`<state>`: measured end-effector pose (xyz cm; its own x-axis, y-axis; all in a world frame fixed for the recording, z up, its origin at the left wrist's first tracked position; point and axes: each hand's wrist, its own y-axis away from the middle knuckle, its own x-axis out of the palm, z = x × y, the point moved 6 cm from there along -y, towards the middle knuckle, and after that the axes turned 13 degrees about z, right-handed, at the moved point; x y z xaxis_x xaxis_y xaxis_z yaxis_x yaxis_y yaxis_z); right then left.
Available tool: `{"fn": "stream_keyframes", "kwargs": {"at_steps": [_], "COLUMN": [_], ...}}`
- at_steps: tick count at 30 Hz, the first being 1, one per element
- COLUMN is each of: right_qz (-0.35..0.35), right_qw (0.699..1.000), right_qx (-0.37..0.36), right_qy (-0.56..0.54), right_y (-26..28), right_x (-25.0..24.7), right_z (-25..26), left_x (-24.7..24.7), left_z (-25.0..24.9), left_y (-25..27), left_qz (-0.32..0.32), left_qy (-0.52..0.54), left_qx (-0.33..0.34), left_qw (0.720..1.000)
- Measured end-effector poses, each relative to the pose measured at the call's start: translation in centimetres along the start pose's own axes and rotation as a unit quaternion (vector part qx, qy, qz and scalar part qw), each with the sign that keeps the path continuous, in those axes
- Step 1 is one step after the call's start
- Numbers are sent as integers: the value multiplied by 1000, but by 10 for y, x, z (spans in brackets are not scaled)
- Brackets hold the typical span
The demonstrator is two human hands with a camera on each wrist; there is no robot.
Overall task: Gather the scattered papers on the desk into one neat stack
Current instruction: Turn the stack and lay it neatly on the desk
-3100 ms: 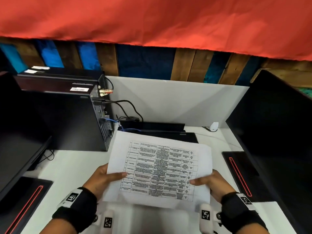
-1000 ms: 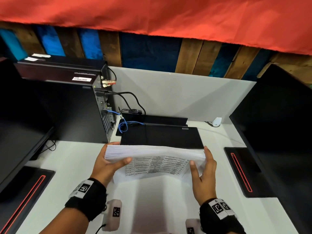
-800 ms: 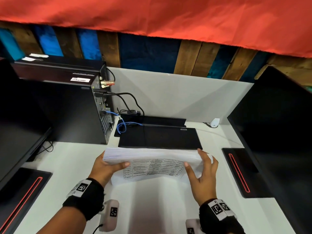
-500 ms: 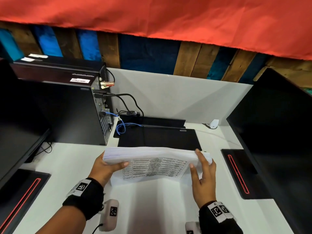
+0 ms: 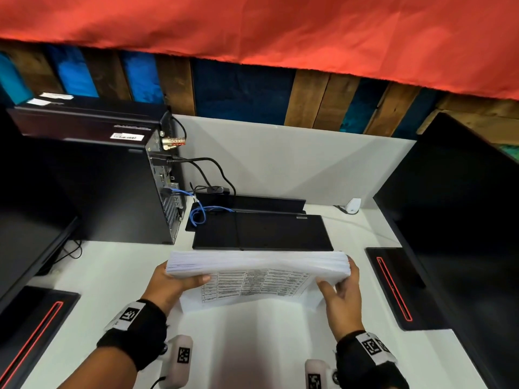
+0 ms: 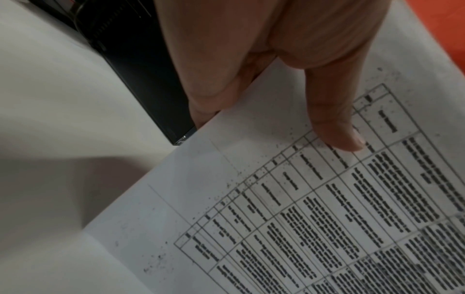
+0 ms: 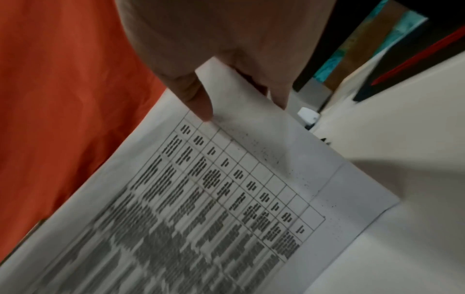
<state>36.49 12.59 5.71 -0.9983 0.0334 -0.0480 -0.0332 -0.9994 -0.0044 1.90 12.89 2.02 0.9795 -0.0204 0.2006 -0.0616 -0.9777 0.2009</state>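
A thick stack of white papers (image 5: 257, 276) stands on its long edge on the white desk (image 5: 112, 279), the printed table on its front sheet facing me. My left hand (image 5: 171, 284) grips the stack's left end, thumb across the front sheet (image 6: 334, 129), fingers behind. My right hand (image 5: 341, 293) holds the right end, thumb on the front (image 7: 198, 99) and fingers round the back edge. The wrist views show the table-printed sheet (image 6: 327, 218) (image 7: 214, 199) close up. The stack's top edges line up fairly evenly.
A black laptop (image 5: 262, 233) lies flat just behind the stack. A black computer tower (image 5: 92, 175) with cables stands at the left. Dark monitors (image 5: 460, 214) flank both sides, their bases (image 5: 398, 287) on the desk. A small white device (image 5: 352, 205) sits at the back right.
The stack went from tilted toward me to upright on its edge. Over the last second my right hand slid from the front face to the right end; the edges look more even.
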Motion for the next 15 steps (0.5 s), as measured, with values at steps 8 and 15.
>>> {"fn": "stream_keyframes", "kwargs": {"at_steps": [8, 15], "right_qz": [16, -23], "right_qw": [963, 961], "right_qx": [-106, -86], "right_qy": [248, 262], "right_y": [5, 7], "right_x": [12, 9], "right_z": [20, 13], "left_x": [4, 3], "left_z": [-2, -1], "left_y": [5, 4], "left_qz": [2, -2], "left_qy": [3, -11], "left_qx": [-2, 4], "left_qw": [1000, 1000]}}
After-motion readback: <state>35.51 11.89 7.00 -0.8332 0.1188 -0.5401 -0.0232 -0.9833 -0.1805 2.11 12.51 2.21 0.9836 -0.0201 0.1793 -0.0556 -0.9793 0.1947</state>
